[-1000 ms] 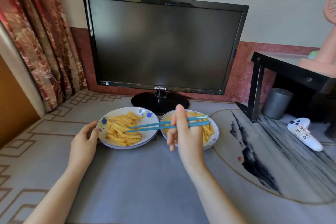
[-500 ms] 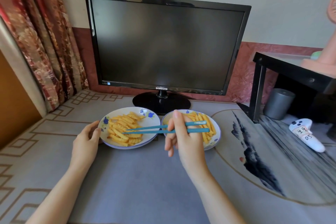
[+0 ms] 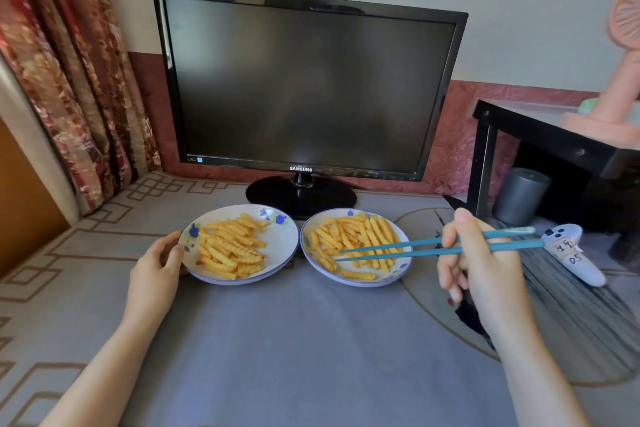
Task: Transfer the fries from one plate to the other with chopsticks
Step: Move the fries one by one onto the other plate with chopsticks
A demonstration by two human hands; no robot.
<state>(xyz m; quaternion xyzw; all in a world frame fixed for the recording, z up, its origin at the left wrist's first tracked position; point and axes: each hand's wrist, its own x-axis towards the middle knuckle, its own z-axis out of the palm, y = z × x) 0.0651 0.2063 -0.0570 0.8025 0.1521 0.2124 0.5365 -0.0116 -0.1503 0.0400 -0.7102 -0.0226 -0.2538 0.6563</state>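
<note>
Nearest me lies grey counter [image 3: 294,340]. My left hand [image 3: 156,270] holds the near rim of the left plate [image 3: 281,255], thumb on the edge and fingers curled round it, steadying it. My right hand [image 3: 485,267] is clamped on the chopsticks [image 3: 415,246], which run leftward from it to tips over the right plate [image 3: 346,280]. The tips sit slightly apart, on or just above the fries [image 3: 358,236]; I see no fry pinched between them. Beyond my left thumb, the left plate carries more of them. Both plates are loaded, so I can't tell which is the source. I judge this is either the reach for a pick or the moment after a drop. Next calls for closing the tips across one fry's middle, lifting it level, then carrying it over the two rims, which sit just beside each other. Farthest from both hands stands a dark monitor [image 3: 304,87]
</note>
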